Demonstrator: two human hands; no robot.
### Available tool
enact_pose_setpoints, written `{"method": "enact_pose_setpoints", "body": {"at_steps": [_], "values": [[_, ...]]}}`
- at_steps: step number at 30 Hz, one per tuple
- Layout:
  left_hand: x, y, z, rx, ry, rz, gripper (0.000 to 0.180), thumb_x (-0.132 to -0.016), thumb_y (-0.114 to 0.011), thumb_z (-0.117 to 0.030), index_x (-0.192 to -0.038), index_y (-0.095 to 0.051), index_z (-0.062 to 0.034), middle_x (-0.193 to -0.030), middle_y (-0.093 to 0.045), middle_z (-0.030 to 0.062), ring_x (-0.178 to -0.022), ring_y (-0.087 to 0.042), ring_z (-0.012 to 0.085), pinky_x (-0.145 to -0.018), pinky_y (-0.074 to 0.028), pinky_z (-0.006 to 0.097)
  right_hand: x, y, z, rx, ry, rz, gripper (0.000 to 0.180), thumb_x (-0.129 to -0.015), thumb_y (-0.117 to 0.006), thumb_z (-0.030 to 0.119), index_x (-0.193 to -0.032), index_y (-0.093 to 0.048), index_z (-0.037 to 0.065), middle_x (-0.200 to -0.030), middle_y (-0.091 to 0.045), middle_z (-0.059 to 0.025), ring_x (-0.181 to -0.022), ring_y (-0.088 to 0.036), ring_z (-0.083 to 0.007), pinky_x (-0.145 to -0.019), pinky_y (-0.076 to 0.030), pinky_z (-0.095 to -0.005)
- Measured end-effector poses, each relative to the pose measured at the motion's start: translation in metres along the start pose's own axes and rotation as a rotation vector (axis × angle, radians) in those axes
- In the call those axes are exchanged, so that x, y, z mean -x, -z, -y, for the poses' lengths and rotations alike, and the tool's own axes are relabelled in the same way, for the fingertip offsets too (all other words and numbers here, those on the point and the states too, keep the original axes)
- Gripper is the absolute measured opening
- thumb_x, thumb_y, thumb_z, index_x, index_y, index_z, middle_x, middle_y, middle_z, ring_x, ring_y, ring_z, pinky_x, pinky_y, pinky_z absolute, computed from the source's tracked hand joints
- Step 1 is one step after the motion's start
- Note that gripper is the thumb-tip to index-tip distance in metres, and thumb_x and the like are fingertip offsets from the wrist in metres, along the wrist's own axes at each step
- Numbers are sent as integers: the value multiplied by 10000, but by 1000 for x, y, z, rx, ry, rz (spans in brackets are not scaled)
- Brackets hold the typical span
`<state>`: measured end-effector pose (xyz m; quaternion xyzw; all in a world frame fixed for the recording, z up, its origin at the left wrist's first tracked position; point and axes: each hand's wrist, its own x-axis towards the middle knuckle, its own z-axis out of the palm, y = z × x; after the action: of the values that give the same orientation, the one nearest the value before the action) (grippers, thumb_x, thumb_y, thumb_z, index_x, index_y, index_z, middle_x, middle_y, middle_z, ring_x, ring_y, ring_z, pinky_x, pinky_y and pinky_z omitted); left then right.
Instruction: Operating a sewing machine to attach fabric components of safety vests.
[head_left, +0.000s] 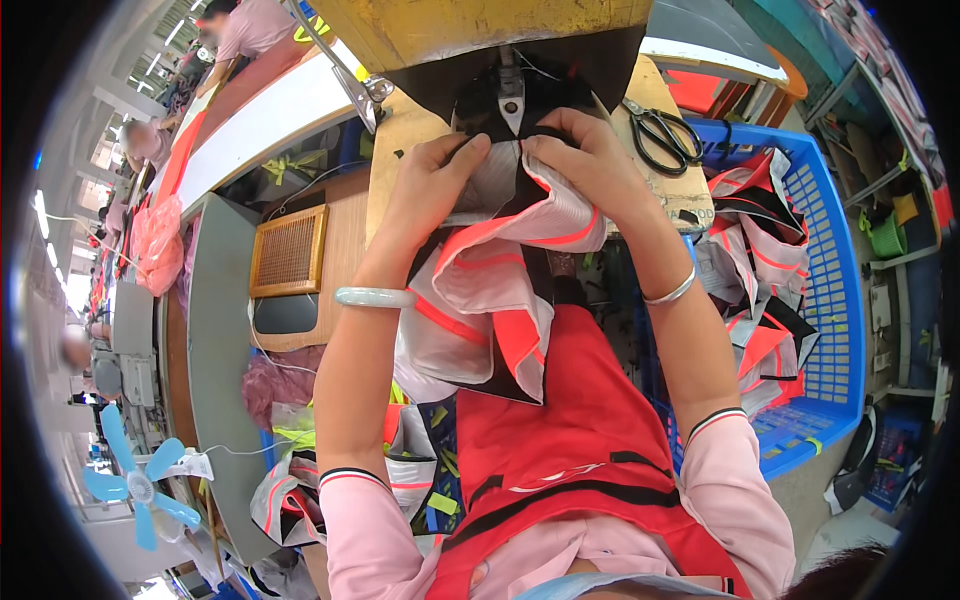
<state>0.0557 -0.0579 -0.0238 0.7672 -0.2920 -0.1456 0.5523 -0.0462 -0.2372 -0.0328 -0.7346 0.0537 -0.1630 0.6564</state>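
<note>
The sewing machine's presser foot [510, 100] stands right ahead of both hands, blocking forward passage. Black scissors [665, 135] occupy the table's [400, 130] right corner. The blue basket [830, 290] crowds the right; bare tabletop lies open left.

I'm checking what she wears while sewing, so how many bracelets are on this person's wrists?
2. A pale green bangle sits on the left wrist, and a thin silver bracelet on the right wrist. Both hands grip the grey and orange fabric at the sewing machine.
</note>
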Motion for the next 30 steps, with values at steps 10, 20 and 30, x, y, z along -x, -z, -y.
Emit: {"method": "enact_pose_setpoints", "body": {"at_steps": [10,20,30], "values": [[24,12,-9,-142,17,219,247,-966,-570,-232,-965,-633,7,-804,-533,-60,-771,-456,36,-665,-391,213,40,26,32,126,31,218,270,-902,-617,275,-912,-625,6,-824,-607,-8,-769,-552,-76,-690,-453,-239],[68,-49,-46,-189,-49,794,365,-926,-527,-267,-1090,-582,55,-915,-646,164,-890,-597,222,-802,-464,338,154,-23,57,1376,618,670,383,-845,-568,154,-1191,-570,-10,-1138,-583,-118,-963,-588,-223,-744,-479,-334],[100,-54,-6,9,-185,479,388,-913,-537,-373,-927,-637,1,-857,-651,194,-758,-615,283,-707,-473,387,147,-32,17,1478,336,596,172,-846,-574,171,-949,-596,35,-946,-644,-164,-653,-651,-283,-557,-501,-390]]}}
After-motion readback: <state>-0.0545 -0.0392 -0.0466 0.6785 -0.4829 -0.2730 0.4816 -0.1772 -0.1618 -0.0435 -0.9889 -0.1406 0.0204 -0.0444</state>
